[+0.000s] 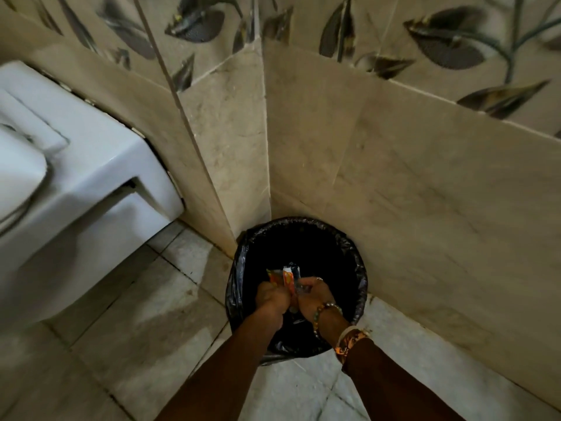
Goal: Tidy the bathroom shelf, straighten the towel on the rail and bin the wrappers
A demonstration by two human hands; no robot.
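At the far left a white wall-hung toilet (76, 183) juts out from the tiled wall, its lid down; below and beside it the floor (136, 329) is laid in pale, stained tiles with dark grout lines. Both forearms reach in from the bottom edge towards the corner of the room. The left hand (271, 296) is curled into a fist around the lower end of the wrappers (287, 276); these are a small bunch of orange and white packets that stick up between the two hands, held over the open mouth of the bin. The right hand (312, 294) lies just beside the left, touching it, its fingers also bent round the wrappers; a ring (318, 278) shows on one finger, a bead bracelet (326, 308) circles the wrist, and an orange thread band (352, 340) sits further up the arm. The bin (361, 268) stands on the floor in the corner, lined with a black plastic bag folded over its rim; its inside is too dark to read. To the right rises the beige marble-look wall (425, 192); higher up its tiles bear a grey leaf pattern (449, 47).
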